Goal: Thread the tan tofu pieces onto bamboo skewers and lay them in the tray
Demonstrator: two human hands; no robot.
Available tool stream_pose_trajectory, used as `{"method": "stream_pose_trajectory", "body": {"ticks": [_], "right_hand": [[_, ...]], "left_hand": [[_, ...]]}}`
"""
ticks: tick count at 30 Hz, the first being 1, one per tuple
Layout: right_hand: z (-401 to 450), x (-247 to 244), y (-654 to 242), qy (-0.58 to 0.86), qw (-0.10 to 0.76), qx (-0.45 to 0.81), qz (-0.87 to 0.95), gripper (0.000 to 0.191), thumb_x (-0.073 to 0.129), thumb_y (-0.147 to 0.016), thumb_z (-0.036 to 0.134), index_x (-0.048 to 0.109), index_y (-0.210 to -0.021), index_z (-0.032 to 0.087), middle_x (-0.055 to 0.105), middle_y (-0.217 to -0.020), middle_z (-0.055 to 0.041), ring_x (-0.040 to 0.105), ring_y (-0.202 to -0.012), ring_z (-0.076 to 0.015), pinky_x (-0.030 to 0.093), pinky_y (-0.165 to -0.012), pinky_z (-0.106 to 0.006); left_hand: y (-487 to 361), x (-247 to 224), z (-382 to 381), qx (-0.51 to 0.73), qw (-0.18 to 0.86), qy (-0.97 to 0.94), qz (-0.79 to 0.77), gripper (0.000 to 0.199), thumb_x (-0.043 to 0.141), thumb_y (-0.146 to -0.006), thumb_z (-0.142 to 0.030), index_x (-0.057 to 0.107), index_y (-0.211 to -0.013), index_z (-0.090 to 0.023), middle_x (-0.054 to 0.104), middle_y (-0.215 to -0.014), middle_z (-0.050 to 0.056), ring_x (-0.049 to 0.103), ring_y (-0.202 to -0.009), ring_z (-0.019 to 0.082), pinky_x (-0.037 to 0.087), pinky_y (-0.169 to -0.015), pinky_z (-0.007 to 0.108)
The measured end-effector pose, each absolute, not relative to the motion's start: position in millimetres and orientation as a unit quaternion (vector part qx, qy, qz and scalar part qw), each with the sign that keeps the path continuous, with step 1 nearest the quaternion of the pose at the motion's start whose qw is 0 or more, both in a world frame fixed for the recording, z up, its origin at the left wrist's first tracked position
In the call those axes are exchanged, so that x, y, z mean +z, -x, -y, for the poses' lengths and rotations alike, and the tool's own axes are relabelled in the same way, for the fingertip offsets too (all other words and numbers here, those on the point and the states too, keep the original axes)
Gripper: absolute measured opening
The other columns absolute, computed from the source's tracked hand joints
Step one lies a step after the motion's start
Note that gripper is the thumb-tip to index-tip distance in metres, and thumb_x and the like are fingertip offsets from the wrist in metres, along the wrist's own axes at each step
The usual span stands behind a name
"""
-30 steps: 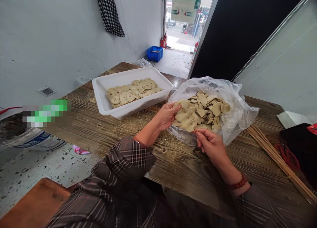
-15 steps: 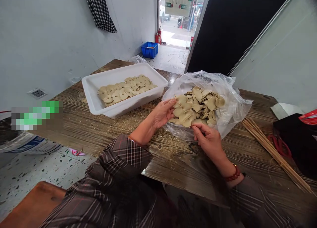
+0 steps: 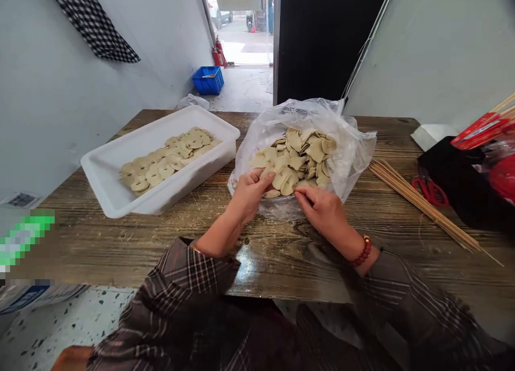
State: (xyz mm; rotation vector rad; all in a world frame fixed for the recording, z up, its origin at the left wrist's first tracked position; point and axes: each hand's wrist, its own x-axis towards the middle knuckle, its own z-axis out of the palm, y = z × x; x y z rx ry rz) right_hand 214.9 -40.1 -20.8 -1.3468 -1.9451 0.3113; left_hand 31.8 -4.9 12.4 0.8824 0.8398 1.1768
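An open clear plastic bag (image 3: 350, 145) holds a heap of flat, pale beige round slices (image 3: 316, 148). At its near edge, several slices threaded on a thin skewer (image 3: 281, 172) lie between my hands. My left hand (image 3: 251, 193) pinches the threaded slices from the left side. The fingers of my right hand (image 3: 322, 205) are closed on the skewer's near end, just right of the last slice. A white tray (image 3: 181, 191) on the left contains rows of similar skewered slices (image 3: 161, 164).
Bare skewers (image 3: 426, 204) lie on the wooden table (image 3: 181, 242) at the right. Beyond them are red scissors (image 3: 430, 191), a black container (image 3: 462, 183) with red packets and a white box (image 3: 432, 136). A blue crate (image 3: 208, 81) stands on the floor behind.
The view has turned, so the table items appear farther left. My left hand has shifted along the threaded slices, closer to my right hand, which still grips the skewer end.
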Motion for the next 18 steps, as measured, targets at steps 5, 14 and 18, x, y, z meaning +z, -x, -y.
{"method": "stream_pose_trajectory", "body": {"ticks": [5,14,18], "right_hand": [[40,-21,-213,0.515,0.361,0.151,0.762,0.023,0.049,-0.095,0.030,0.071,-0.093,0.021,0.074,-0.081,-0.0059,0.066,-0.072,-0.0205,0.044,-0.067,-0.030],[43,-14,-204,0.503,0.394,0.349,0.686,0.023,0.053,-0.092,0.037,0.069,-0.089,0.020,0.061,-0.055,0.0026,0.052,-0.042,-0.0114,0.041,-0.049,-0.025],[44,-16,-204,0.502,0.382,0.359,0.688,0.026,0.053,-0.093,0.040,0.070,-0.091,0.020,0.060,-0.052,0.0023,0.052,-0.043,-0.0115,0.040,-0.046,-0.023]], "left_hand": [[-39,12,8,0.519,0.690,-0.364,-0.351,0.042,0.086,-0.062,-0.027,0.070,-0.099,-0.014,0.076,-0.095,0.006,0.071,-0.082,0.016,0.056,-0.072,0.023],[-42,12,9,0.567,0.650,-0.342,-0.372,0.055,0.088,-0.053,-0.017,0.067,-0.104,-0.017,0.075,-0.096,0.002,0.071,-0.087,0.016,0.055,-0.078,0.024],[-38,15,7,0.580,0.647,-0.333,-0.367,0.059,0.086,-0.055,-0.015,0.065,-0.110,-0.019,0.075,-0.100,0.003,0.071,-0.089,0.017,0.056,-0.081,0.026]]}}
